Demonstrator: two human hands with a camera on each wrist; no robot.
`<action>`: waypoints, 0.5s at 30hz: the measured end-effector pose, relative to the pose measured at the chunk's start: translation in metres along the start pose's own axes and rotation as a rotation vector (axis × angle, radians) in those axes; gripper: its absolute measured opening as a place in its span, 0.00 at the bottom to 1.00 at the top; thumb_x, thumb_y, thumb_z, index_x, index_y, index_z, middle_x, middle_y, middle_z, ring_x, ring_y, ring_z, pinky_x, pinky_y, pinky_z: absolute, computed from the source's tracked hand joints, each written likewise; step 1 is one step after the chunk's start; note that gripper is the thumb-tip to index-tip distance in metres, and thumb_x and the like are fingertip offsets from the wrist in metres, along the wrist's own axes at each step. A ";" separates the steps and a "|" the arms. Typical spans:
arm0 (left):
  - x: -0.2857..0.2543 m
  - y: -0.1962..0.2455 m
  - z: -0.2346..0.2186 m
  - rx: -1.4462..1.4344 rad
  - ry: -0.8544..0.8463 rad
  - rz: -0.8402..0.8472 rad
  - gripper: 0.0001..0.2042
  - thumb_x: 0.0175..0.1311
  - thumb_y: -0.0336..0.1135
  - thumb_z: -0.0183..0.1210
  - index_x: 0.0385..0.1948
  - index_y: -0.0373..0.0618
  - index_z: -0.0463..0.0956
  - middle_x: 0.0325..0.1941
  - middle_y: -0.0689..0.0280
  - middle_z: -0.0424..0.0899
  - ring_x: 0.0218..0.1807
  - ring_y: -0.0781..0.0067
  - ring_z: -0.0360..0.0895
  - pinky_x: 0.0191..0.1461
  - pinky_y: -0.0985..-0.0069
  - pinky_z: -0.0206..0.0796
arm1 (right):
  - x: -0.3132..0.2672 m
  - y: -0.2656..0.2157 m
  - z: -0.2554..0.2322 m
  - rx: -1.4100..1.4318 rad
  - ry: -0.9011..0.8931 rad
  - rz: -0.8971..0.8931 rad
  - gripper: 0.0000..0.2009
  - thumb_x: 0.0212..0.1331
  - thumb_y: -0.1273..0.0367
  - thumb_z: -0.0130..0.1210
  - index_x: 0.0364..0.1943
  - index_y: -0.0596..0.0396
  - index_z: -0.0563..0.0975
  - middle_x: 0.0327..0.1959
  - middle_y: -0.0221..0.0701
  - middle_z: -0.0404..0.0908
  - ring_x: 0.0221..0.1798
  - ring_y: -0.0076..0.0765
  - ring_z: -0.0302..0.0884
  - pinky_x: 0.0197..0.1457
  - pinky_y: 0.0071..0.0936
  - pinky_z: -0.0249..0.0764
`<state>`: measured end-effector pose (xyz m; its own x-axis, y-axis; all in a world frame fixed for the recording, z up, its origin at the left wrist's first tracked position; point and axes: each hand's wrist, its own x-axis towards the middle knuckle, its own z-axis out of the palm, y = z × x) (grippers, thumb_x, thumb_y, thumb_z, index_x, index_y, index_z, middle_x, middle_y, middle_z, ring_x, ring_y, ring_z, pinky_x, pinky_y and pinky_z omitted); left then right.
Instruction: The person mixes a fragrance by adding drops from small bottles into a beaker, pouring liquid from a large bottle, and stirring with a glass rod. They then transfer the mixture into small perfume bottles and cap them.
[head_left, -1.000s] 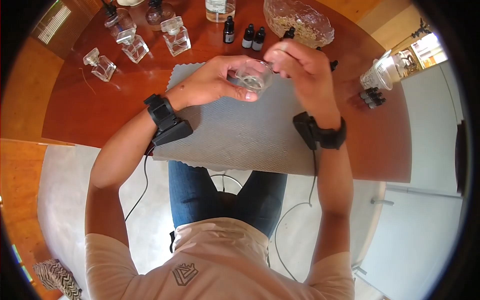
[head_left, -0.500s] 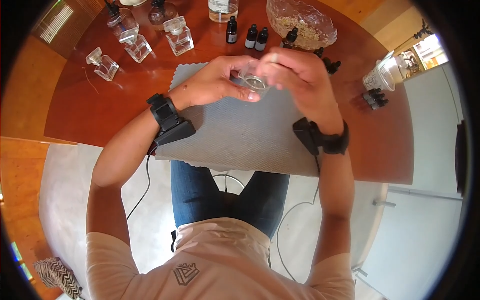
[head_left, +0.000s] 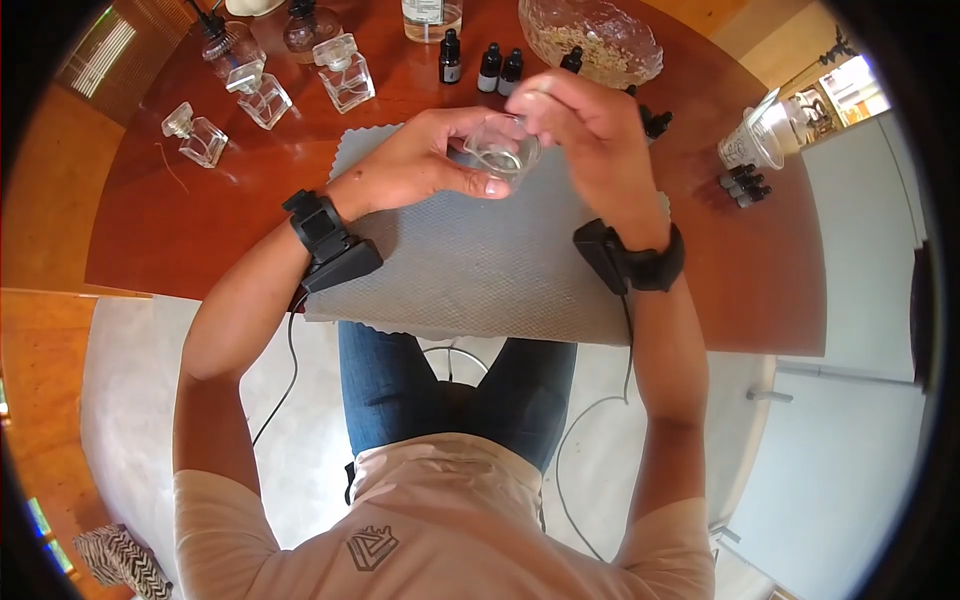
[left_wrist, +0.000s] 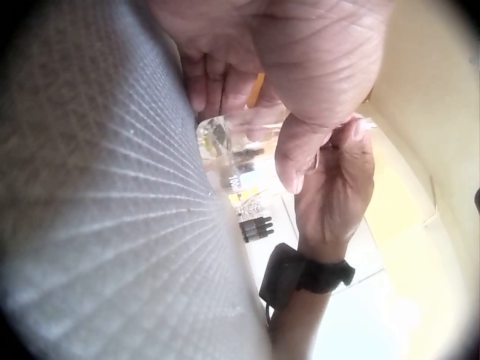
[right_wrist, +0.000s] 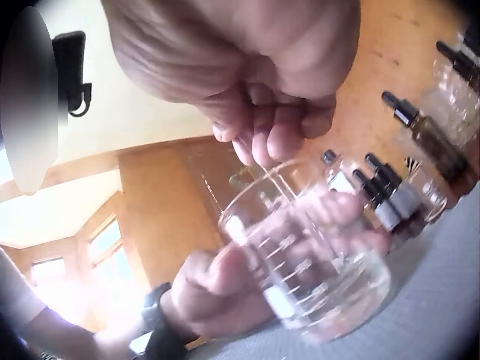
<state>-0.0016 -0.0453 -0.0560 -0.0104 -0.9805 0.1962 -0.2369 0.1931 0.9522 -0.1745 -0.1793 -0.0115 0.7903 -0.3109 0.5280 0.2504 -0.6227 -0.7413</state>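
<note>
A small clear beaker (head_left: 503, 158) with liquid in its bottom is gripped by the left hand (head_left: 415, 165), thumb on the near side. Over the rim, the right hand (head_left: 605, 150) has its fingers bent together. The right wrist view shows those fingers pinching what looks like a thin clear rod (right_wrist: 280, 178) that slants into the tilted beaker (right_wrist: 322, 281), which has white graduation marks. Behind the glass lie fingers of the left hand (right_wrist: 217, 296). From the left wrist, the right hand (left_wrist: 337, 199) appears beyond the left thumb.
A grey textured mat (head_left: 450, 260) lies under the hands. Square glass bottles (head_left: 345, 78) stand at the back left, small black-capped bottles (head_left: 489, 70) behind the beaker. A glass bowl (head_left: 590, 45) is at the back; a clear cup (head_left: 750, 145) stands on the right.
The right fingers came down toward the beaker, then shifted back up and away above its rim. The left hand keeps its grip, with the beaker nearly in place.
</note>
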 end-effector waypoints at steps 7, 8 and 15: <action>-0.002 0.014 -0.003 -0.028 -0.071 -0.109 0.26 0.58 0.34 0.74 0.60 0.45 0.78 0.54 0.67 0.84 0.55 0.76 0.77 0.60 0.75 0.68 | 0.003 -0.012 0.008 0.107 -0.118 0.020 0.08 0.67 0.70 0.54 0.35 0.63 0.78 0.25 0.30 0.74 0.27 0.23 0.68 0.32 0.23 0.66; -0.002 0.014 -0.004 0.010 -0.061 -0.089 0.25 0.58 0.34 0.74 0.59 0.44 0.78 0.55 0.67 0.84 0.55 0.77 0.77 0.60 0.75 0.68 | 0.004 -0.006 0.011 0.078 -0.072 -0.029 0.08 0.68 0.70 0.54 0.34 0.63 0.78 0.26 0.30 0.75 0.27 0.23 0.68 0.32 0.23 0.66; -0.004 0.009 -0.001 -0.134 -0.020 -0.102 0.28 0.58 0.34 0.74 0.62 0.42 0.76 0.55 0.65 0.84 0.56 0.74 0.77 0.64 0.71 0.68 | 0.002 -0.011 -0.017 0.049 -0.170 0.012 0.08 0.68 0.70 0.53 0.35 0.62 0.77 0.28 0.33 0.77 0.29 0.28 0.72 0.35 0.27 0.70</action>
<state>-0.0026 -0.0394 -0.0481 -0.0127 -0.9955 0.0936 -0.1056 0.0944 0.9899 -0.1850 -0.1852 0.0045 0.8756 -0.1895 0.4443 0.2640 -0.5824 -0.7688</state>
